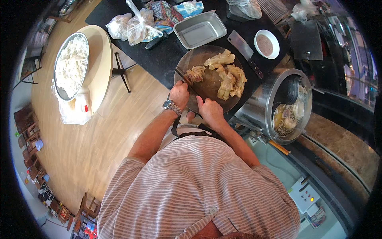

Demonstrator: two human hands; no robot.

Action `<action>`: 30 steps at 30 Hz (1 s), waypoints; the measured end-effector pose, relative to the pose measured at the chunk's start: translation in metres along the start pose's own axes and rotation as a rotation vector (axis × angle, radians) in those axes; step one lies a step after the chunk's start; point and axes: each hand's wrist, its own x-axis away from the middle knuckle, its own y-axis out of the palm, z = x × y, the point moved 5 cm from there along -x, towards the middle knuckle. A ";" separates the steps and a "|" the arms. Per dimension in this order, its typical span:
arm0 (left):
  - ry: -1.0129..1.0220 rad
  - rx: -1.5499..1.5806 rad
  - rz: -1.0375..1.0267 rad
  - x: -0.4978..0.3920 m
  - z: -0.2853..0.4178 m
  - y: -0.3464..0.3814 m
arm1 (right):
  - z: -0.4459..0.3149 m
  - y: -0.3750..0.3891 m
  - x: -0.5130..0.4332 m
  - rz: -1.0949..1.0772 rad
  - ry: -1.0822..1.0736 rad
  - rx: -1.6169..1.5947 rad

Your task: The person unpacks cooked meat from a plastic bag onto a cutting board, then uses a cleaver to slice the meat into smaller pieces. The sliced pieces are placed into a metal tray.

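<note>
A round wooden chopping board (206,89) lies at the near edge of the black table. Several pieces of cooked, pale brown meat (228,80) rest on its right side, and a smaller cut-up portion (195,73) is at the upper left. A dark-bladed knife (188,80) slants across the board's left part, beside that portion. My right hand (211,112) is closed around the knife's handle end, thumb extended. My left hand (179,94), with a metal watch on the wrist, is curled against the blade's near side; its fingertips are hidden.
A cleaver (241,44), a steel tray (200,30), a white bowl of brownish paste (266,44) and plastic bags (140,25) are on the table. A large steel pot (270,101) with meat in broth stands at right. White noodle-like food (71,65) fills a tray on a round table at left.
</note>
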 end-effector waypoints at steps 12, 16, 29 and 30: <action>0.019 0.019 0.025 0.001 0.003 0.003 | 0.008 0.022 -0.018 -0.043 0.027 -0.031; 0.052 0.025 0.064 0.001 0.000 0.005 | -0.002 0.013 -0.021 -0.130 0.062 -0.090; 0.169 0.083 0.319 0.013 0.002 -0.002 | 0.010 0.020 -0.036 -0.078 0.053 -0.215; 0.137 0.116 0.293 0.015 0.001 -0.004 | 0.010 0.014 -0.033 -0.074 0.066 -0.204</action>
